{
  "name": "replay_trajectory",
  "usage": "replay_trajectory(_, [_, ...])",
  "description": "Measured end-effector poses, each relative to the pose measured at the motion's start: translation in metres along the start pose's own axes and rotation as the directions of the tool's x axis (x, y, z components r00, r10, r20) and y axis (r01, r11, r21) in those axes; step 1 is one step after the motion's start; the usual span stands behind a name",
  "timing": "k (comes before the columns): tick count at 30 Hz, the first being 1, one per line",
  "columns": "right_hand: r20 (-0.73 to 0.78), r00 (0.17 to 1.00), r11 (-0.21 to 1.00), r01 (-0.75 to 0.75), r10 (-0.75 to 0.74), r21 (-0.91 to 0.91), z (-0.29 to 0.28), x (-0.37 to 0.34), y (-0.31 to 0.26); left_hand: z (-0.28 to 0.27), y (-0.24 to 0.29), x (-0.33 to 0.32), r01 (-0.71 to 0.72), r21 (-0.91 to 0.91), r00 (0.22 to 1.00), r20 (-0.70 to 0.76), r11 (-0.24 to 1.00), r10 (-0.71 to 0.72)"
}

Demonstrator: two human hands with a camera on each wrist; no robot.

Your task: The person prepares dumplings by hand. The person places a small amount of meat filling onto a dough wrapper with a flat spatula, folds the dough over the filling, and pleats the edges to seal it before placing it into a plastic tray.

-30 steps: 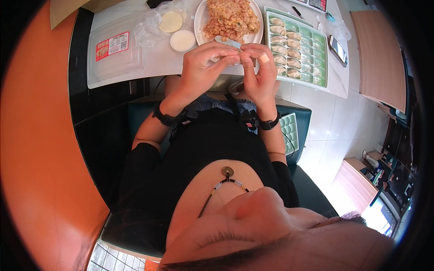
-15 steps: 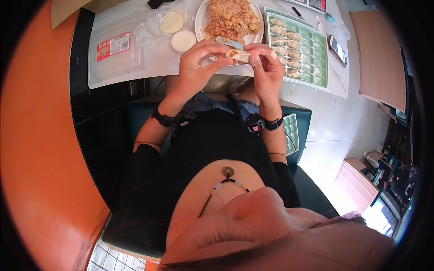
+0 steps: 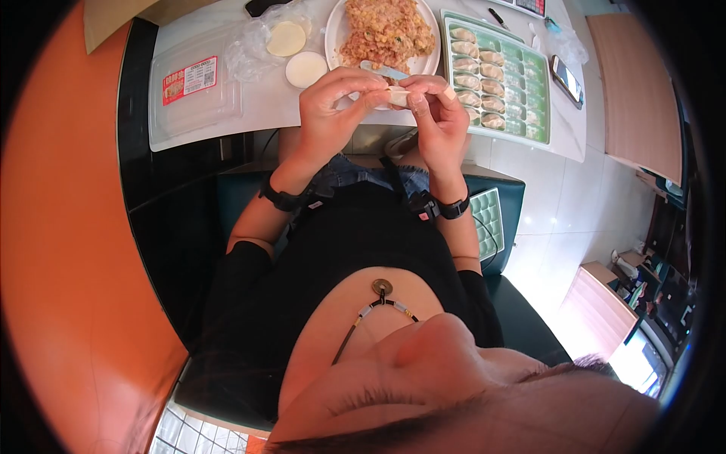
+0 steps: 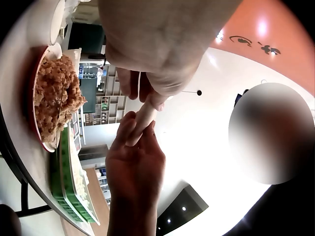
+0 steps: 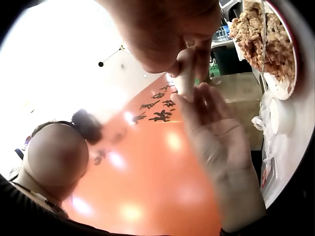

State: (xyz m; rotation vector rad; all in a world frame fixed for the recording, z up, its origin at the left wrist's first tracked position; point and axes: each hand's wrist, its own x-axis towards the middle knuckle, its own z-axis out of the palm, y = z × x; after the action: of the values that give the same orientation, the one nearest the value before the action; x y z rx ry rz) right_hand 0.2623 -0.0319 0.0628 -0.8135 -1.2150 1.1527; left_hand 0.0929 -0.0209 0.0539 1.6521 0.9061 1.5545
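Note:
Over the table's near edge, both hands hold a pale, folded dumpling (image 3: 399,96) between them. The left hand (image 3: 333,106) pinches one end with thumb and fingers. At the other end the right hand (image 3: 440,121) pinches it, a bandage round one finger. From the left wrist, the dumpling (image 4: 145,115) appears as a white strip bridging the two sets of fingertips. The right wrist view also shows the dumpling (image 5: 184,78), partly covered by fingers. Just beyond the hands lies a plate (image 3: 330,45) heaped with meat filling (image 3: 386,34), a flat pale utensil (image 3: 384,69) at its near side.
Right of the plate, a green compartment tray (image 3: 518,83) holds rows of finished dumplings (image 3: 491,73). Round white wrappers (image 3: 306,69) lie left of it, near a clear plastic box (image 3: 198,91). A phone (image 3: 566,81) rests at the right edge. Another tray (image 3: 488,219) sits on the seat.
Half a second ago the hands were slightly wider apart and the dumpling's open end showed filling. Now the hands are closer, with fingers over its edge. A second ago fingers mostly hid it.

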Motion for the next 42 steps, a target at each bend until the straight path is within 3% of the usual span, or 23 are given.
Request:
replay_trajectory(4, [0.005, 1.000, 1.000, -0.001, 0.001, 0.001, 0.000, 0.000, 0.004, 0.004, -0.002, -0.002, 0.074, -0.059, 0.997, -0.007, 0.996, -0.075])
replay_trajectory(6, [-0.006, 1.000, 0.999, 0.016, -0.017, -0.047, 0.001, -0.001, 0.002, 0.009, -0.002, -0.003, 0.049, -0.111, 0.994, -0.088, 0.993, -0.059])
replay_trajectory(8, [-0.016, 0.999, 0.995, 0.033, -0.035, -0.096, -0.001, -0.001, 0.001, 0.008, -0.001, -0.002, 0.013, -0.082, 0.997, -0.077, 0.997, -0.019])
replay_trajectory(10, [0.023, 0.990, 0.958, 0.143, -0.142, -0.247, -0.005, 0.001, 0.001, 0.008, 0.000, 0.000, -0.025, -0.054, 0.998, -0.066, 0.998, 0.022])
replay_trajectory(13, [0.041, 0.984, 0.948, 0.179, -0.174, -0.262, -0.002, 0.001, -0.005, 0.009, -0.001, 0.001, -0.038, -0.034, 0.999, 0.001, 0.999, 0.038])
replay_trajectory(17, [0.049, 0.991, 0.953, 0.129, -0.121, -0.274, -0.001, -0.001, -0.012, 0.010, -0.001, -0.001, -0.021, -0.045, 0.999, -0.029, 0.999, 0.020])
replay_trajectory(19, [0.044, 0.994, 0.914, 0.111, -0.102, -0.391, -0.001, -0.002, -0.013, 0.012, 0.002, 0.000, -0.020, -0.034, 0.999, -0.032, 0.999, 0.019])
replay_trajectory(22, [0.103, 0.979, 0.842, 0.203, -0.175, -0.500, 0.000, 0.001, -0.019, 0.014, 0.002, 0.001, -0.001, -0.045, 1.000, -0.019, 0.999, 0.000])
replay_trajectory(25, [0.076, 0.988, 0.855, 0.157, -0.138, -0.494, 0.004, 0.003, -0.021, 0.014, -0.003, -0.003, 0.034, -0.032, 0.999, 0.027, 0.999, -0.033])
replay_trajectory(28, [0.112, 0.990, 0.861, 0.131, -0.086, -0.492, 0.000, 0.009, -0.012, 0.018, -0.009, -0.007, 0.101, -0.061, 0.995, 0.026, 0.993, -0.099])
replay_trajectory(29, [0.112, 0.990, 0.859, 0.130, -0.085, -0.495, -0.003, 0.012, -0.009, 0.021, -0.010, -0.007, 0.254, -0.322, 0.966, 0.031, 0.912, -0.258])
replay_trajectory(30, [0.179, 0.973, 0.790, 0.223, -0.146, -0.571, -0.006, 0.017, -0.004, 0.023, -0.010, -0.008, 0.376, -0.555, 0.912, 0.079, 0.742, -0.402])
replay_trajectory(31, [0.251, 0.948, 0.707, 0.314, -0.197, -0.633, -0.009, 0.019, -0.001, 0.021, -0.014, -0.010, 0.377, -0.556, 0.912, 0.081, 0.741, -0.403])
replay_trajectory(33, [0.260, 0.949, 0.716, 0.306, -0.178, -0.628, -0.013, 0.020, 0.004, 0.009, -0.027, -0.015, 0.607, -0.409, 0.791, 0.230, 0.682, -0.566])
replay_trajectory(35, [0.273, 0.949, 0.726, 0.300, -0.159, -0.619, -0.019, 0.018, 0.004, 0.001, -0.040, -0.018, 0.619, -0.443, 0.778, 0.233, 0.649, -0.583])
replay_trajectory(37, [0.133, 0.980, 0.530, 0.191, -0.146, -0.826, -0.027, 0.011, -0.002, -0.010, -0.047, -0.020, 0.627, -0.473, 0.767, 0.234, 0.619, -0.598])
replay_trajectory(38, [0.135, 0.980, 0.531, 0.193, -0.146, -0.825, -0.032, 0.007, -0.005, -0.016, -0.047, -0.019, 0.636, -0.456, 0.758, 0.215, 0.623, -0.616])
replay_trajectory(40, [0.183, 0.982, 0.146, 0.174, 0.044, -0.974, -0.042, -0.003, -0.007, -0.023, -0.047, -0.021, 0.649, -0.439, 0.744, 0.198, 0.622, -0.638])
replay_trajectory(41, [0.206, 0.977, 0.030, 0.205, 0.062, -0.978, -0.045, -0.006, -0.002, -0.025, -0.048, -0.020, 0.656, -0.425, 0.739, 0.191, 0.624, -0.646])
replay_trajectory(42, [0.201, 0.978, 0.024, 0.200, 0.061, -0.980, -0.047, -0.006, 0.003, -0.026, -0.050, -0.019, 0.660, -0.412, 0.736, 0.185, 0.629, -0.651])
